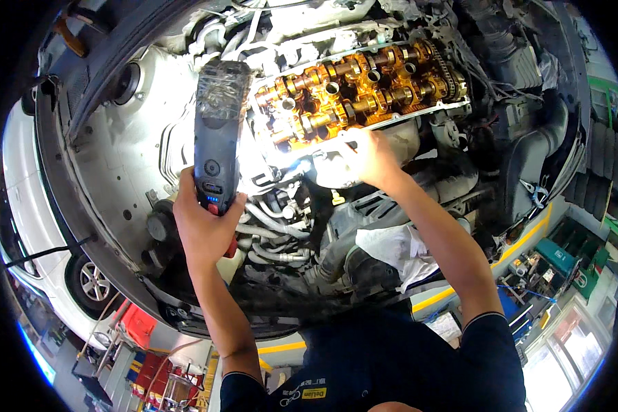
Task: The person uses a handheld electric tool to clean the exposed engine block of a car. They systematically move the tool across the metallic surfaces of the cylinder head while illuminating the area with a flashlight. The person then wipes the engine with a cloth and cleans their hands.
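"Head view, and straight to the left hand (209,223): it's wrapped around a dark handheld lamp (220,141), thumb on one side, fingers on the other!"

"Firm grip? And which way does the lamp stand?"

"Grasped at its near end, yes. The body stretches away beyond the knuckles, the far end bound in clear, wrinkled wrap. Small blue lights glow just ahead of the thumb, and bright light floods the metal between the two hands."

"Over to the right hand (369,156), then!"

"Fingers bent, reaching to the near edge of the opened engine top. Whether they're grasping anything, I can't tell; glare and the hand itself hide the fingertips."

"And the engine parts?"

"Just beyond the right hand, golden-brown and oily: two rows of camshafts (374,105), with a chain (449,72) at their right end, farther out to that hand's right."

"What's nearer the wearer?"

"A yellow loop handle (337,198) just below and left of the right hand, a white cloth (397,250) beside the right forearm, and pale hoses (271,223) to the right of the left hand. Well out left of that hand, a white car (41,199)!"
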`<state>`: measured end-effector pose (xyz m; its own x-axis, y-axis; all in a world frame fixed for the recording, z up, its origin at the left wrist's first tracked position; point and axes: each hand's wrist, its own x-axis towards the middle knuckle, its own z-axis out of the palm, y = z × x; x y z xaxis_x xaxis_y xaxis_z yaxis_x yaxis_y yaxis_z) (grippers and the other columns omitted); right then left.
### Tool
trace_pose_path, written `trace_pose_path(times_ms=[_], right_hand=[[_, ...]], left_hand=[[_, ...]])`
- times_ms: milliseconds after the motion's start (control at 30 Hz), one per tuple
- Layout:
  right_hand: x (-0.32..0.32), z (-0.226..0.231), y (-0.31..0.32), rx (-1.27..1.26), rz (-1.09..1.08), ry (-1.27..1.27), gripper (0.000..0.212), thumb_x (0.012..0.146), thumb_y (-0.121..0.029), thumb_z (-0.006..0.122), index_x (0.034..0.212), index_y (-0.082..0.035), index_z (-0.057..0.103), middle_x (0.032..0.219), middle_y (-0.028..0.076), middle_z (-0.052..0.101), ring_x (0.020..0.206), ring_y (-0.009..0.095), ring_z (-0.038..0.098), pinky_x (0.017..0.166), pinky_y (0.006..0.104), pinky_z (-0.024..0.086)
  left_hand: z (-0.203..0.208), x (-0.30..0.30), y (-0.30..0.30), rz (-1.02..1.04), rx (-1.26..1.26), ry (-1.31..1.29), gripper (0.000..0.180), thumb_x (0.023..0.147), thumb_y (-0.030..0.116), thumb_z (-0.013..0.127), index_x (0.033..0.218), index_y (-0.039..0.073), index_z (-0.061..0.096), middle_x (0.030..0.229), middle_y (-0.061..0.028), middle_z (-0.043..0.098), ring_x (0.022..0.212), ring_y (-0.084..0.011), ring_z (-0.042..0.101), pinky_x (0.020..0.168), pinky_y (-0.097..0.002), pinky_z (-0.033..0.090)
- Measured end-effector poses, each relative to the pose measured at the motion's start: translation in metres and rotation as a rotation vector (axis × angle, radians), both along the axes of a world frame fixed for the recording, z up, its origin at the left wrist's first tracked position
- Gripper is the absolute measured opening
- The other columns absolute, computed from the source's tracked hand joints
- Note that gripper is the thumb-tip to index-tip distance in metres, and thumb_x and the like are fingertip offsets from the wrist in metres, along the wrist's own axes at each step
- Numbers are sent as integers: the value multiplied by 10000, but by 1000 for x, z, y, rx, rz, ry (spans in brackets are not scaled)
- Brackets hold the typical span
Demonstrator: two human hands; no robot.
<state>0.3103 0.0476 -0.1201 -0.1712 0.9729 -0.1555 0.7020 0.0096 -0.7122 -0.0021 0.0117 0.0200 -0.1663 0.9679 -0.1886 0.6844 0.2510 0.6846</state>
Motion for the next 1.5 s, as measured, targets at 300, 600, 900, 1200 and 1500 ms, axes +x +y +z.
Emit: trace_pose_path(times_ms=[300,600,900,1200,1500], right_hand=[[-25,39,20,317,408,139,203,904,-132,646,1078,-80,736,1004,118,716,834,327,689,775,435,573],[-78,20,46,437,528,51,403,787,-109,650,1174,-38,737,1005,143,737,880,273,718,812,395,594],[-107,18,60,353,476,66,403,793,-135,637,1147,52,682,925,170,702,826,308,703,742,399,584],[-116,4,42,261,535,155,139,807,-152,631,821,-16,654,817,117,624,768,316,664,667,404,561],[-111,11,51,300,643,97,143,758,-183,632,788,-48,667,836,94,624,840,276,665,772,353,557]], left_hand=[[15,2,0,4,-49,23,580,703,132,892,1163,10,561,861,-129,664,732,-247,628,714,-374,523],[25,-20,71,-277,-59,175,563,702,95,848,1194,28,585,911,-177,682,781,-340,693,719,-400,535],[-11,-33,121,-372,-157,99,592,685,80,831,1215,34,573,1020,-184,685,867,-339,707,791,-401,557],[-32,-37,132,-427,-79,97,548,690,98,830,1167,29,570,925,-174,664,814,-340,683,779,-402,548],[-22,-38,131,-406,-142,70,637,638,83,831,1222,47,580,1053,-197,671,901,-419,686,791,-455,547]])
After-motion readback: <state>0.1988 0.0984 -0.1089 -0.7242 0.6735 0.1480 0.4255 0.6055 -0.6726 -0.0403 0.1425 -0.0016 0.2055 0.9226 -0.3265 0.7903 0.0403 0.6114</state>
